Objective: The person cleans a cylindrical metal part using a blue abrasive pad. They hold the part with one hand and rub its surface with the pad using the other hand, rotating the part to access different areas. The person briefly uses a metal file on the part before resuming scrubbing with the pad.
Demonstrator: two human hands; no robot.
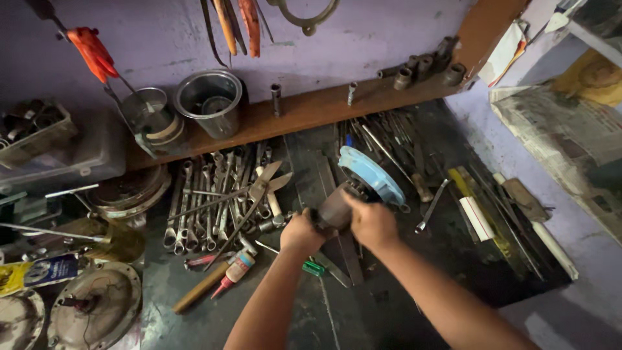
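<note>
Head view: a dark motor part with a pale blue disc is gripped at frame centre, left hand and right hand fingers clamped around it. Spanners are noted at 9 o'clock from it, on the workbench.

Matt blue disc, greasy metal spanners

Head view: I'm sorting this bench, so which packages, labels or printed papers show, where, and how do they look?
Sealant tube: bench, left of the left hand; slim, white label, red nozzle.
Flat packet: far left edge; yellow and blue.
Newspaper sheets: right, along the wall; grey print.
Paper scrap: upper right by the wooden shelf; white, red marks.
</note>
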